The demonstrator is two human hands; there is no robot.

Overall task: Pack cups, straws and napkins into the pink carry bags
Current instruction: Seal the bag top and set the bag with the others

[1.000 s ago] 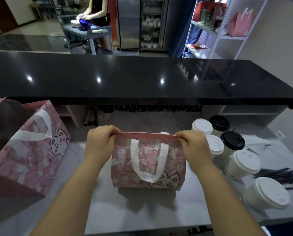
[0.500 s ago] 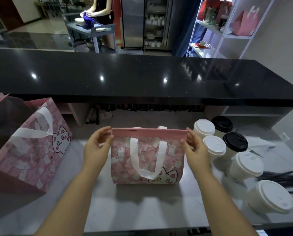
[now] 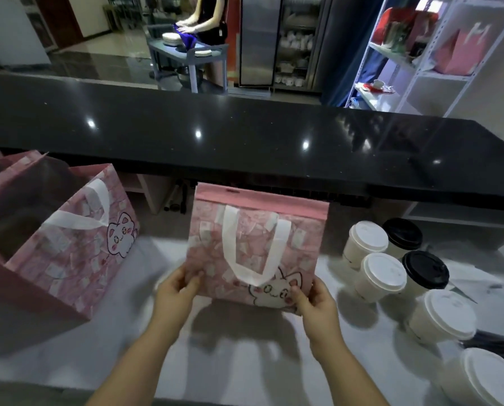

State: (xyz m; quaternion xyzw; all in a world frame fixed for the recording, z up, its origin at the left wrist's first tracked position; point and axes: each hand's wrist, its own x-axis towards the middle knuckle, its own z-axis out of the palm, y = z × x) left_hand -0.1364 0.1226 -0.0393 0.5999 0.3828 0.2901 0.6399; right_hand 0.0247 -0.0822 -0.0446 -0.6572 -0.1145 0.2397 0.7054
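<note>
hands drop from the bag's top edge to its bottom corners

at the far left the open pink bag (image 3: 78,238) stands on the desk (image 3: 245,361), where it stood a second ago. the left hand (image 3: 176,291), which was at the top rim of the small pink bag (image 3: 256,238) half a second ago, now pinches its lower left corner, thumb in front and fingers behind. the bag is upright in the middle of the desk, its top band pressed flat and its white handle (image 3: 255,244) hanging down the front. judging by the shadow beneath, its base seems lifted just clear. the right hand (image 3: 315,303) grips the lower right corner the same way. to the right the lidded cups (image 3: 381,276) sit untouched, with the dark straws (image 3: 494,344) beyond them. the bag is probably closed and about to be moved aside, but whether it holds anything i cannot tell.
</note>
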